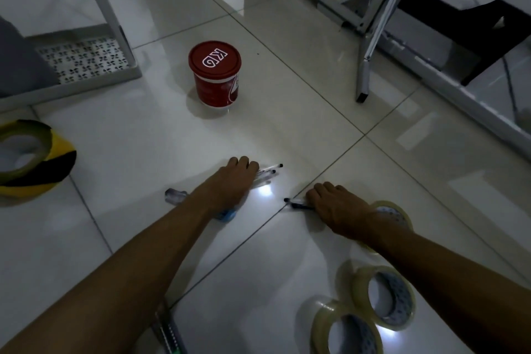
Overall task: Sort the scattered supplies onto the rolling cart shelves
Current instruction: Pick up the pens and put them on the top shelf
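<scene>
Supplies lie scattered on the glossy white tile floor. My left hand (230, 181) grips a bunch of clear pens (268, 172) whose black tips stick out to the right. My right hand (333, 205) pinches one or two black-tipped pens (296, 203) lying on a tile seam. A red lidded tub (215, 75) stands upright further ahead. The white rolling cart (86, 66) with a perforated bottom shelf is at the upper left.
A yellow-and-black tape roll (28, 158) lies at the left edge. Three clear tape rolls sit near my right arm (382, 296), (344, 330), (393, 213). A small clear and blue object (178, 195) shows beside my left wrist. A metal table leg (365, 66) stands at the right.
</scene>
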Demonstrator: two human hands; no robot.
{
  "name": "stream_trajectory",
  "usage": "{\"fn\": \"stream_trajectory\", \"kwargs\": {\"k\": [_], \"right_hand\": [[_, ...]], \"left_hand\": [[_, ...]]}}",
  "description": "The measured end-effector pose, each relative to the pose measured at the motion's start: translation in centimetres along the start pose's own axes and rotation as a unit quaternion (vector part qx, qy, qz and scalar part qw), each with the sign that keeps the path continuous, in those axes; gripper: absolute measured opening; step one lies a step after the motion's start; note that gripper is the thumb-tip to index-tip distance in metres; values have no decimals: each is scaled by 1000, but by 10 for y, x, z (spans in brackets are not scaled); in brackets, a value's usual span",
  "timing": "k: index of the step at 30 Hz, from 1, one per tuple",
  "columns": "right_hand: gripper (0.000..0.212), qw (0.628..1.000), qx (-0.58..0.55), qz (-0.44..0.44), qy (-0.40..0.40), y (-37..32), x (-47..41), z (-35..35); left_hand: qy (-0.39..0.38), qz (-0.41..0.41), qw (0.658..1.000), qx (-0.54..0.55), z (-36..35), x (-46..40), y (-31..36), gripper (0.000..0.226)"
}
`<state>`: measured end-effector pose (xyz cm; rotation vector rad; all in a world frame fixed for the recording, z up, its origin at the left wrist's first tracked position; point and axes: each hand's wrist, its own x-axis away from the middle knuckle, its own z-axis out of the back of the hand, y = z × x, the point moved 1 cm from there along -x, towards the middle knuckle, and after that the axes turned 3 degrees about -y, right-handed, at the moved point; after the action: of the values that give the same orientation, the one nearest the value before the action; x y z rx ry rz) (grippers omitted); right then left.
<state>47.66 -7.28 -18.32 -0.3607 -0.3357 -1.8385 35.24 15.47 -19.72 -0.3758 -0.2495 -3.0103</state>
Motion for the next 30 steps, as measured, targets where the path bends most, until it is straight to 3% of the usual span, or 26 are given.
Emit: {"fn": "stream_trajectory", "kwargs": {"k": [4, 8, 11, 16, 19, 23, 30], "right_hand": [[25, 998, -53, -20, -30, -4, -6, 4], [29, 986, -142, -43, -77, -10, -13, 13], [25, 990, -136, -31, -26, -17, -18, 19], [28, 981, -172, -48, 75, -33, -43, 56], [31, 967, -216, -66, 120, -48, -64, 84], [35, 955, -265, -76, 112, -71, -94, 120], [27, 953, -273, 15, 129, -127, -143, 220]], "left_hand": [[6, -6, 1000, 8, 4, 4, -2, 52], [15, 11, 999, 41, 12, 9, -10, 41], [22, 45, 995, 89, 18, 16, -20, 28], [37, 156, 969, 189, 44, 31, -48, 44], [74, 195, 953, 221, 63, 46, -66, 37], [104, 224, 945, 213, 89, 71, -88, 29], [142, 288, 911, 259, 172, 122, -141, 31]]}}
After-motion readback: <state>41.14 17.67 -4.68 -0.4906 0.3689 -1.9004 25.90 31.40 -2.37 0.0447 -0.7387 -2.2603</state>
